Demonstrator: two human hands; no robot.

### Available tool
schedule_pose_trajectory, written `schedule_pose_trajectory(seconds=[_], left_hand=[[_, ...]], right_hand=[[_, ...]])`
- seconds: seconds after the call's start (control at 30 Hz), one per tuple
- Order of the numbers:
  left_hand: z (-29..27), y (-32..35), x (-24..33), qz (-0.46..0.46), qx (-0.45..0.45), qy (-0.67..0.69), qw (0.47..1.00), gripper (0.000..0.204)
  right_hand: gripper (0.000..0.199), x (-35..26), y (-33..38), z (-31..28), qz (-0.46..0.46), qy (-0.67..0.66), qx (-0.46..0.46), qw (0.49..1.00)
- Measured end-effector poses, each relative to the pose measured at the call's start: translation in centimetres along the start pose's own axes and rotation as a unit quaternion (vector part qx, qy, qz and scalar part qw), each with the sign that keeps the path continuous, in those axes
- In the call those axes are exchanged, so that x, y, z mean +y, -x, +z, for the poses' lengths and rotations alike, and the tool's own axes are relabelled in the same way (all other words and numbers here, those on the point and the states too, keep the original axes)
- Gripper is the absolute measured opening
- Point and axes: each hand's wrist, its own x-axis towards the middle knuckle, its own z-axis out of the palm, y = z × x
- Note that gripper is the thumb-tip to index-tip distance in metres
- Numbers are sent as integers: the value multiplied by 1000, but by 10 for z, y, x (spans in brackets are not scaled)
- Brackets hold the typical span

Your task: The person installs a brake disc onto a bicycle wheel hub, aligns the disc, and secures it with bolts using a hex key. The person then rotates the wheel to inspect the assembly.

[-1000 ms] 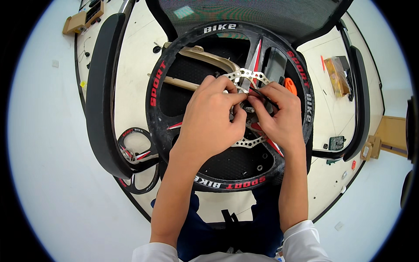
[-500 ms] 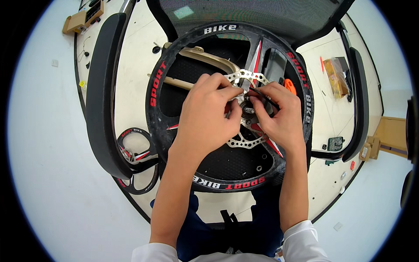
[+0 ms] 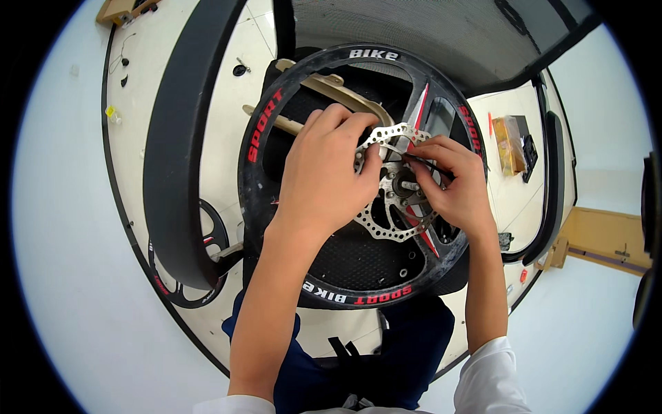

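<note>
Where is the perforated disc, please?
In the head view, the disc sits right of centre, at the middle of the black wheel, between the left hand and right hand.

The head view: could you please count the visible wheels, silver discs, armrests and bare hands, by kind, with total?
Wheels: 2 (wheel on the chair, wheel on the floor)
Silver disc: 1
Armrests: 2 (left armrest, right armrest)
Bare hands: 2 (left hand, right hand)
Total: 7
</note>
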Motion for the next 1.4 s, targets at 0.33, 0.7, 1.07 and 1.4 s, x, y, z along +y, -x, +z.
schedule_pose_trajectory(seconds=[0.33,0.7,1.07,1.4], left_hand=[[-6,-2,-7,5,13,9,1000,24],[-7,-2,-10,-1,20,22,1000,26],[-3,-1,-15,12,38,22,999,25],[-2,0,-14,3,1,22,1000,25]], right_hand=[[15,2,-3,-2,25,-16,-1,1000],[18,-16,-20,-22,-27,126,-113,985],[18,-6,-15,-10,-56,100,-76,990],[19,2,-10,-12,-7,75,-77,994]])
